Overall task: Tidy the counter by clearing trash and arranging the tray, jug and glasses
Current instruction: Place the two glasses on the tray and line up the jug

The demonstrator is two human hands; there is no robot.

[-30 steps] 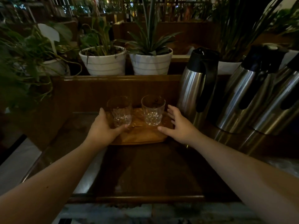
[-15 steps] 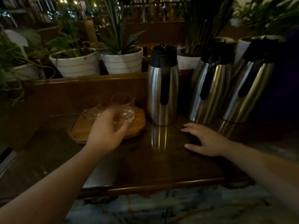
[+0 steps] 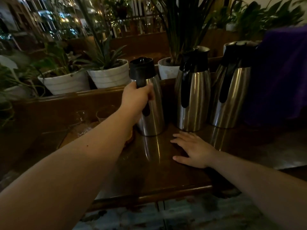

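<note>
A steel jug [image 3: 153,113] with a black lid and handle stands on the dark wooden counter [image 3: 166,171]. My left hand [image 3: 136,98] is closed around its black handle. Left of the jug, partly behind my left forearm, lies a small wooden tray [image 3: 78,131] with two clear glasses [image 3: 81,116] [image 3: 103,113] on it. My right hand [image 3: 194,149] rests flat on the counter, fingers spread, in front of the jugs and holding nothing.
Two more steel jugs [image 3: 193,100] [image 3: 230,95] stand to the right, next to a purple object [image 3: 282,77]. White plant pots [image 3: 64,83] [image 3: 109,76] [image 3: 167,68] line the ledge behind. The counter's front edge [image 3: 149,195] drops to a marbled surface.
My left hand left the glasses on the tray and moved right to grip the jug's handle. My right hand stayed flat on the counter. The view shifted right.
</note>
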